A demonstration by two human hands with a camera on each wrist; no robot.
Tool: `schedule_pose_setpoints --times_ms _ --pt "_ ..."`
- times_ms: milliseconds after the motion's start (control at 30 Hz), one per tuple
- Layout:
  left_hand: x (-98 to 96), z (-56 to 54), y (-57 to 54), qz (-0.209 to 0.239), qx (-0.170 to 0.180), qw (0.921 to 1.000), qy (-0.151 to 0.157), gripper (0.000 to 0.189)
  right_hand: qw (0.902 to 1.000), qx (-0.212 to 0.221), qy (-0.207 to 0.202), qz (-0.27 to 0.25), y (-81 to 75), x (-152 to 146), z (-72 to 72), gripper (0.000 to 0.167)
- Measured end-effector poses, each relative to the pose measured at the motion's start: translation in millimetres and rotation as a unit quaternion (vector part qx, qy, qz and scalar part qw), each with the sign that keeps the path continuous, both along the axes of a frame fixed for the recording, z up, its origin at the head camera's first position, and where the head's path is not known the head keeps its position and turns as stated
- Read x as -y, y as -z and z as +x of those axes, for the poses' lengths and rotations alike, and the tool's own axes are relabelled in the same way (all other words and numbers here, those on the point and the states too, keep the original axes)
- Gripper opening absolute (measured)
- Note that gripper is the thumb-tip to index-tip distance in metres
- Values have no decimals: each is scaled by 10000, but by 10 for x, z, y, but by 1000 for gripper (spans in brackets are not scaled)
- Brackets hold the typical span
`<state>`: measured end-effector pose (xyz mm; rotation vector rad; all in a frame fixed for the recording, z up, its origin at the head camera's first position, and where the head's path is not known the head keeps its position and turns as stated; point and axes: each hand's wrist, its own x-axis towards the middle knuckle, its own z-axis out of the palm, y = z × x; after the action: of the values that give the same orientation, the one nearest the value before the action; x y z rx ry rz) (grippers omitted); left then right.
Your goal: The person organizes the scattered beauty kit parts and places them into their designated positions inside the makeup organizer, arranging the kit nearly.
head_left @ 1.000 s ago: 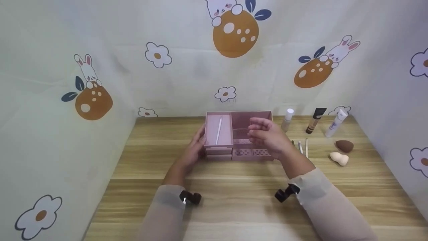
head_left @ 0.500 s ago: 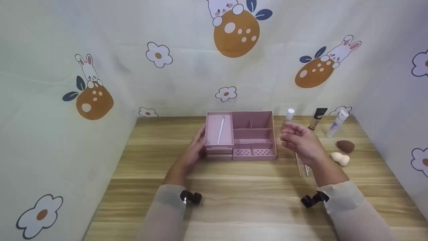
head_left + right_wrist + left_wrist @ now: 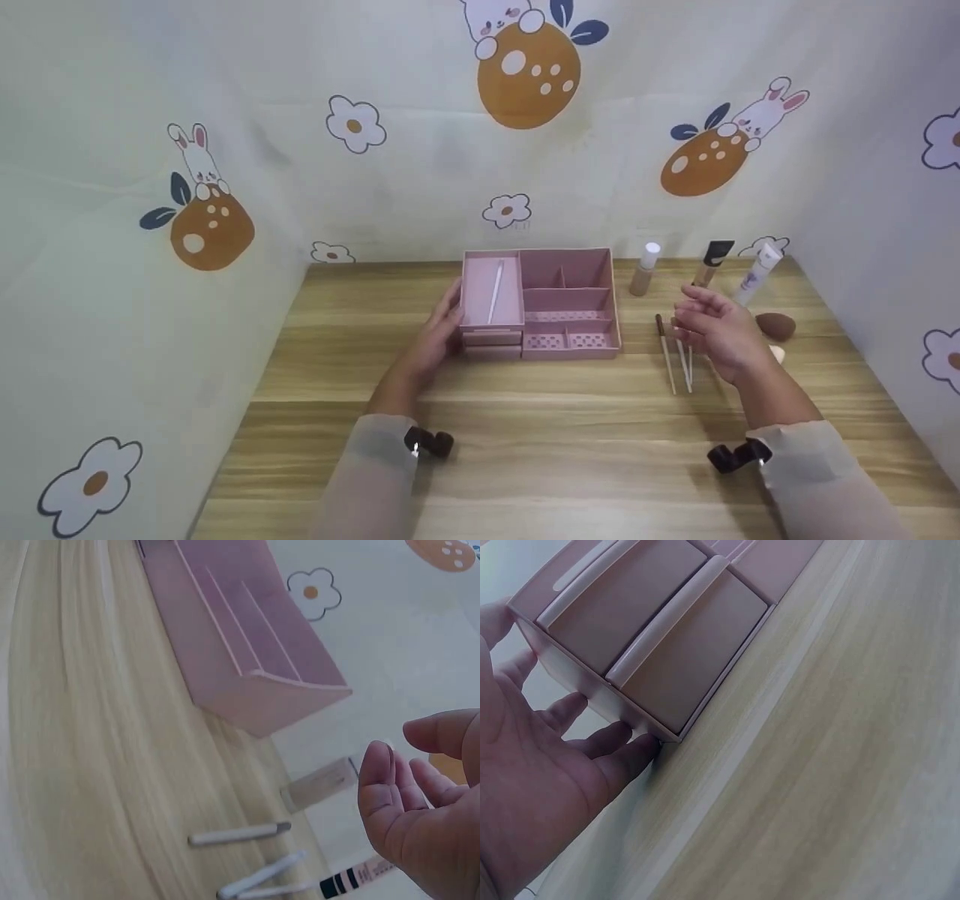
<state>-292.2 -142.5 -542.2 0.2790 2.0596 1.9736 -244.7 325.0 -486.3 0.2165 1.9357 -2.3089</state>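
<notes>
Touching pink organizer (image 3: 522,304) near back edge of tabletop (image 3: 540,450): left grip (image 3: 435,337), fingers spread | right grip (image 3: 718,334) by slim brushes (image 3: 667,361), toward right edge: loosely parted, holding nothing

Pale backdrop (image 3: 420,187), printed rabbits (image 3: 759,120) and flowers (image 3: 356,124), wood-grain tabletop (image 3: 540,435)

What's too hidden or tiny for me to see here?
- Cream thing: head view, the right hand covers part.
- Inside the drawers: left wrist view, closed fronts hide it.
- White tube: head view, its writing is too small.
- Top rabbit: head view, the upper edge cuts it off.
</notes>
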Motion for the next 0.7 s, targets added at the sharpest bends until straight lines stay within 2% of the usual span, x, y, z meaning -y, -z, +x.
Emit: schedule_pose_setpoints --times_ms 200,467,700 --pt "-13 -7 17 182 -2 9998 54 59 9994 152 181 255 138 -167 36 36" --pt "-16 -2 20 380 50 9992 98 60 9985 260 447 169 305 -258 12 38" --pt "-18 6 2 378 56 9992 122 59 9954 201 710 617 416 -312 -46 42"
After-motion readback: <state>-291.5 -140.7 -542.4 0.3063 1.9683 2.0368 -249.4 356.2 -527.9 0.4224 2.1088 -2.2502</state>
